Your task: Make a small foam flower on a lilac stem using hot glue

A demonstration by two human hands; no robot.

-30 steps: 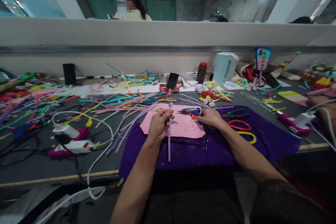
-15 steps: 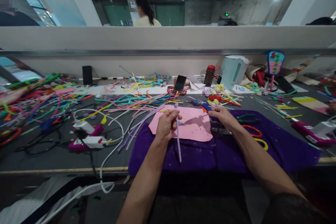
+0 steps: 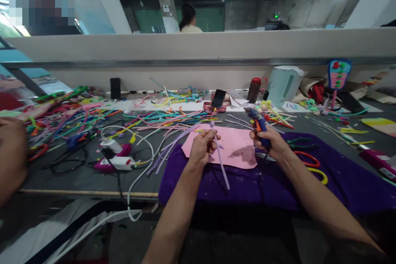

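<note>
Between the fingertips of my left hand is a lilac pipe cleaner, with a small curled knob at its top and its long end slanting down to the right. My right hand is wrapped round a blue glue gun with an orange trigger, its nozzle pointing up and left. Both hands are above a pink sheet dotted with small bits. That sheet rests on a purple cloth at the table's front edge.
Scissors with red and yellow handles and dark green pliers lie right of my hand. Loose pipe cleaners spread across the table. A power strip with a white cable sits left. Another person's arm reaches in at far left.
My right hand has picked up the glue gun from the table and raised it upright. The pipe cleaner in my left hand tilts more. Another person's arm has appeared at left.
</note>
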